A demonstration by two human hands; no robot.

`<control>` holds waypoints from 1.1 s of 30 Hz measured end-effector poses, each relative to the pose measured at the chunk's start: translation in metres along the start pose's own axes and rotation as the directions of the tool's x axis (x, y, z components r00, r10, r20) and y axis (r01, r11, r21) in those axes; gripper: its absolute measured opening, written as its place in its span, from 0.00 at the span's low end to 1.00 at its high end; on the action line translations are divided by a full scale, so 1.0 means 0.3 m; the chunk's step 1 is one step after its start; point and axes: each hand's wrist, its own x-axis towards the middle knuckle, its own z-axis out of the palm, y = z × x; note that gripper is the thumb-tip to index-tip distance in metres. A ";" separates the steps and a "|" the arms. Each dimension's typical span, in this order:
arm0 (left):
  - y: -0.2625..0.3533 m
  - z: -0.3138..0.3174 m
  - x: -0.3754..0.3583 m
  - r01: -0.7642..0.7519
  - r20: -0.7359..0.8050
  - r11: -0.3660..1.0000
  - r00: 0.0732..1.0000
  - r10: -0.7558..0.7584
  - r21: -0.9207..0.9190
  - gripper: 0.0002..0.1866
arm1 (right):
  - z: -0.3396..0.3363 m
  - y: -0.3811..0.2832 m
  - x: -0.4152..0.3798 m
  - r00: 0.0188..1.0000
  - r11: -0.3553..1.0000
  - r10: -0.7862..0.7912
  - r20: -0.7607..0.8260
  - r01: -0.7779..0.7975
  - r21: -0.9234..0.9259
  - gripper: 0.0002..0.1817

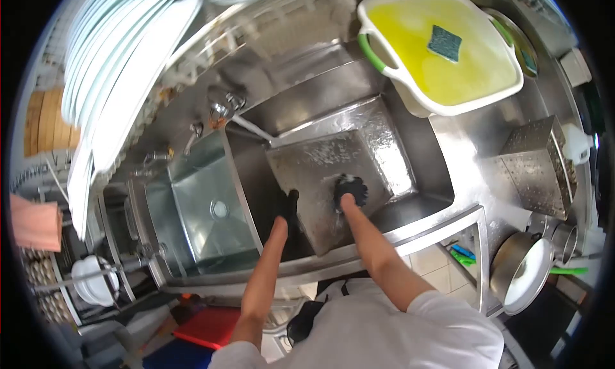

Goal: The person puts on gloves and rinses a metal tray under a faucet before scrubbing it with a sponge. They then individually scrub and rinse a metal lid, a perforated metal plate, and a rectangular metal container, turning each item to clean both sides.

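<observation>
A flat, wet metal sheet (320, 170) lies slanted in the right sink basin (432, 177), with water and some foam on it. My left hand (289, 205), in a black glove, grips the sheet's left edge. On the sheet's face rests my right hand (351, 193), also black-gloved, its fingers curled down. A little whitish foam shows at its fingertips; whatever is under the palm is hidden. The tap spout (253, 127) reaches over the sheet's upper left corner.
A white tub (442, 106) of yellow liquid, with a green scouring pad (444, 43) in it, stands at upper right. Left is a second basin (192, 209) holding water. Plates (138, 68) stand racked at upper left. A box grater (535, 167) and pot (512, 266) sit right.
</observation>
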 end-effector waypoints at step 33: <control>0.649 -0.031 -0.226 0.388 0.437 0.379 0.898 0.049 -0.840 0.28 | -0.037 0.120 -0.155 0.538 0.459 -0.835 -0.117 0.798 0.391 0.25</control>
